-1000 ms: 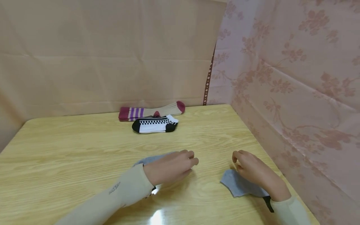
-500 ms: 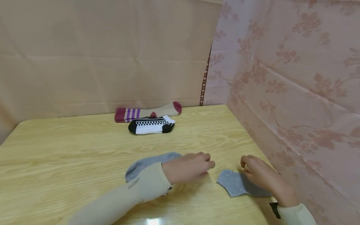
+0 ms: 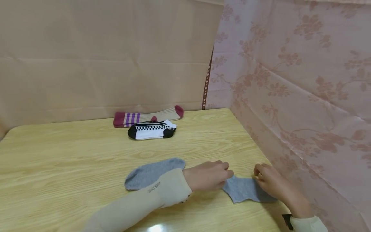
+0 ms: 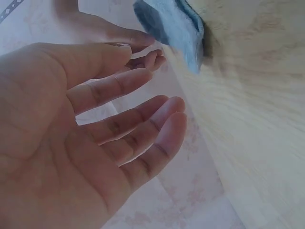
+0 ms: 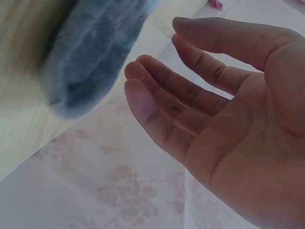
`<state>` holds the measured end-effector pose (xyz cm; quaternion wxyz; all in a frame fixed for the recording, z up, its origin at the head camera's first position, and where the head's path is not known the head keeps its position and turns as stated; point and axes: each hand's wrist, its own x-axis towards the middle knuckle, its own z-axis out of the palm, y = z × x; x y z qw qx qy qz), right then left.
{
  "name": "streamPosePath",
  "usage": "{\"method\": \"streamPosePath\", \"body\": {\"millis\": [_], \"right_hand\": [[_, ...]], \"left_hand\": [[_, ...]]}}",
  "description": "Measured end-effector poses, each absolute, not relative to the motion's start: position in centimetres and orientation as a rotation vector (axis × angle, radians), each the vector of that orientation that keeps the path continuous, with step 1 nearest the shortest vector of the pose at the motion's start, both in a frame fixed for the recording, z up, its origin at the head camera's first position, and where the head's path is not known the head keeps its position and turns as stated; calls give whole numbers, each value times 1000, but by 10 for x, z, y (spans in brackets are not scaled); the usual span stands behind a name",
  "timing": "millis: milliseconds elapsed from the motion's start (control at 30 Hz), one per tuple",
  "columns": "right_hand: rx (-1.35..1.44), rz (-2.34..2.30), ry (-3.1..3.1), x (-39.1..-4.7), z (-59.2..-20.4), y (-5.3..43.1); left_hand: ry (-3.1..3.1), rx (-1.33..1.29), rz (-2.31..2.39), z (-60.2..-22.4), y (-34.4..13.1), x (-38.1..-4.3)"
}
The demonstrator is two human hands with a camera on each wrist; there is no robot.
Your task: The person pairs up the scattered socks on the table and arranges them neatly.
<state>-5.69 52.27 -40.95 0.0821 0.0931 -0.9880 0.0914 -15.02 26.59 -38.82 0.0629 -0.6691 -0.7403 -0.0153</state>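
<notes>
Two grey ankle socks lie flat and apart on the wooden table. The left grey sock (image 3: 147, 174) shows beyond my left sleeve, which covers part of it. My left hand (image 3: 208, 176) is between the socks, its fingertips overlapping the near end of the right grey sock (image 3: 243, 190). In the left wrist view its fingers (image 4: 138, 121) are loosely bent with nothing between them. My right hand (image 3: 273, 182) hovers by the other end of that sock and hides part of it. The right wrist view shows the right palm (image 5: 248, 138) bare, fingers relaxed beside the sock.
At the back of the table (image 3: 72, 151) lie black-and-white checkered socks (image 3: 152, 130), in front of beige socks with maroon ends and purple stripes (image 3: 147, 116). A beige cloth (image 3: 101, 58) hangs behind, and a pink floral cloth (image 3: 290, 80) runs along the right edge.
My left hand has moved right, off the left grey sock and up to the right one, uncovering more of the left sock. My right hand has shifted slightly right. The view has turned a little right.
</notes>
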Motion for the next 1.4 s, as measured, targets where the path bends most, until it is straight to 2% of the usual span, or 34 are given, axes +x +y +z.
{"method": "streamPosePath", "body": {"millis": [700,1133,1400], "right_hand": [[221,302,-3029,-46,-420,539],[109,286,-3088,-42,-418,542],[81,303,-3096,-42,-423,543]], "left_hand": [[-2343,-1945,103,-411,301,-136],[-2546,-2008,-261,-417,301,-139],[-2597,-1999,-223,-412,292,-142]]}}
